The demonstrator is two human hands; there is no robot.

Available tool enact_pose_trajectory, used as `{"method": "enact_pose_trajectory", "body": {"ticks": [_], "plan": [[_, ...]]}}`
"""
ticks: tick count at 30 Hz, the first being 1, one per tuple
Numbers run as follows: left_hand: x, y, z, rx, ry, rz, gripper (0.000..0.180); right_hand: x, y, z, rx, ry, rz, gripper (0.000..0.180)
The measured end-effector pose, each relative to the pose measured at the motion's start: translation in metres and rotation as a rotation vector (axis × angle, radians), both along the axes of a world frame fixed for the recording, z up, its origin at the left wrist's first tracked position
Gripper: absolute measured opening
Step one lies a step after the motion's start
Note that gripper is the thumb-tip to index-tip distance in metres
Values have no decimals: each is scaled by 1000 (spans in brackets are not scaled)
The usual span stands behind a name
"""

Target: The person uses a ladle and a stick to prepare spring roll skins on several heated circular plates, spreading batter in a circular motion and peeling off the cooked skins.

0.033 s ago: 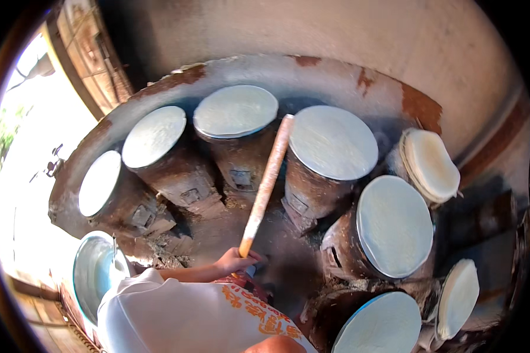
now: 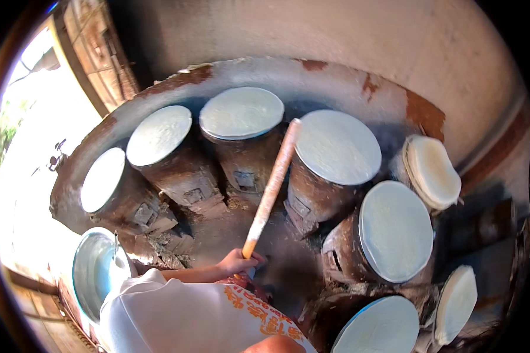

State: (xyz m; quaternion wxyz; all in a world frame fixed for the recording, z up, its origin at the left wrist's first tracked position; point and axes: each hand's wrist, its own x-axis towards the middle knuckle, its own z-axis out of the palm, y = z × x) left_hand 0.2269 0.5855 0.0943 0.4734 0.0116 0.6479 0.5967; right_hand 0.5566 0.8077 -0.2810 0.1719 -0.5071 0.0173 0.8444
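Note:
My left hand (image 2: 240,262) is closed around the lower end of a long wooden stick (image 2: 272,188). The stick slants up and slightly right, its upper part coated in something whitish. Its tip overlaps, in the picture, the left edge of a round pale-topped drum (image 2: 338,147); I cannot tell whether they touch. Just left of the tip stands another such drum (image 2: 241,112). Of my right side, only a patch of bare skin shows at the lower edge; the right hand is out of sight.
More pale-topped drums (image 2: 159,135) curve around me, including one at the right (image 2: 396,231). Stacks of pale rounds (image 2: 434,170) stand beyond them. A metal basin (image 2: 83,276) with a utensil sits at lower left. A low curved wall (image 2: 265,70) runs behind the drums.
The whole scene sits slightly lower and farther right in the picture. My left hand keeps its grip on the stick.

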Motion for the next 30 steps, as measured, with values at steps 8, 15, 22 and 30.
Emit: {"method": "enact_pose_trajectory", "body": {"ticks": [8,15,22,30], "plan": [[-6,-4,-9,20,4,-253,13,-223,-66,392,1029,616,924,55],[-83,-1,-9,-19,427,-851,48,-283,-82,382,1382,102,557,18],[-11,111,-13,322,563,-1114,47,-72,-43,396,1452,-1468,162,23],[131,202,-10,442,800,-1298,26,13,-63,359,1236,-1684,345,30]]}}
